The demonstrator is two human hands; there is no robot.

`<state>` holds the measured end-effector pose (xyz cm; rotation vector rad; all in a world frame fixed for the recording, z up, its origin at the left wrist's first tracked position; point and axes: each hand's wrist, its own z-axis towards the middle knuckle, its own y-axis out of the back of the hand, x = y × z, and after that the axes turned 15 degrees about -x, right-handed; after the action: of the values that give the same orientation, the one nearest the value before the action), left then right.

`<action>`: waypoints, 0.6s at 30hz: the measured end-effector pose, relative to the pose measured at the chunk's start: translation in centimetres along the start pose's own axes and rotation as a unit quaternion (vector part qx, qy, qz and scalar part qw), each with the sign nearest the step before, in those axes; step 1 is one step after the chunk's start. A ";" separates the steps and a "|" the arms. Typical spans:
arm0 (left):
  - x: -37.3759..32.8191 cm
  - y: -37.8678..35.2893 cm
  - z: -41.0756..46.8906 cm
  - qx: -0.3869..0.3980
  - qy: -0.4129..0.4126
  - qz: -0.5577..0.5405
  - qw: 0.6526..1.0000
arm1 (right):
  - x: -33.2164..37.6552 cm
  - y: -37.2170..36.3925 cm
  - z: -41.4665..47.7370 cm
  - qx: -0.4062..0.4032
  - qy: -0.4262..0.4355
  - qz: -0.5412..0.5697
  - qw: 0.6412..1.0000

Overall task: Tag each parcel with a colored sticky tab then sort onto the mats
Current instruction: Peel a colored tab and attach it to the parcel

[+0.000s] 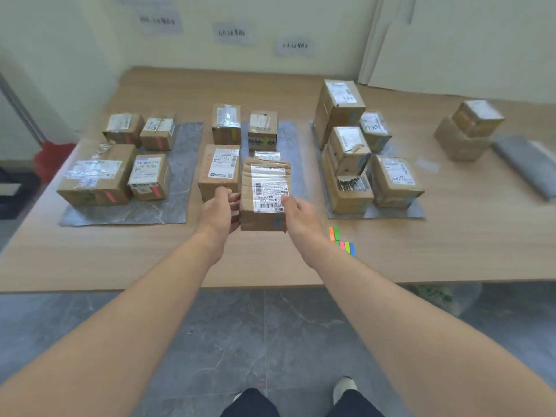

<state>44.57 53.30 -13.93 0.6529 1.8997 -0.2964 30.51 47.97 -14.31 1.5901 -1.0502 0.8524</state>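
Observation:
Both hands hold one cardboard parcel (pixel 264 194) with a white shipping label on top and a blue tab on its near face. My left hand (pixel 221 207) grips its left side and my right hand (pixel 296 212) its right side. The parcel is at the near end of the middle grey mat (pixel 293 152). The left mat (pixel 177 188) carries several parcels with pink tabs. Several parcels with blue tabs stand stacked on the right mat (pixel 391 212). A strip of colored sticky tabs (pixel 341 240) lies on the table just right of my right wrist.
Two stacked parcels (pixel 467 129) stand on the wooden table (pixel 120 260) at the far right, beside a grey pouch (pixel 526 164). Paper labels hang on the back wall. A red object (pixel 52 159) sits on the floor at the left. My feet show below the table edge.

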 end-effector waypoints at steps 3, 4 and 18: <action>-2.3 -1.8 -2.3 0.013 -0.009 0.008 1.000 | 2.1 3.4 0.4 -0.014 0.018 0.003 1.000; -3.1 -2.5 -3.2 0.017 -0.012 0.005 1.000 | 2.7 4.6 0.7 -0.011 0.025 0.000 1.000; -11.0 -16.6 -13.9 0.026 -0.078 -0.002 0.997 | 7.9 21.9 8.5 -0.017 0.094 0.009 0.995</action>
<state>27.73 43.02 0.27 0.6410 1.7494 -0.3891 13.36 35.45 -1.53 1.4431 -0.9424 0.9709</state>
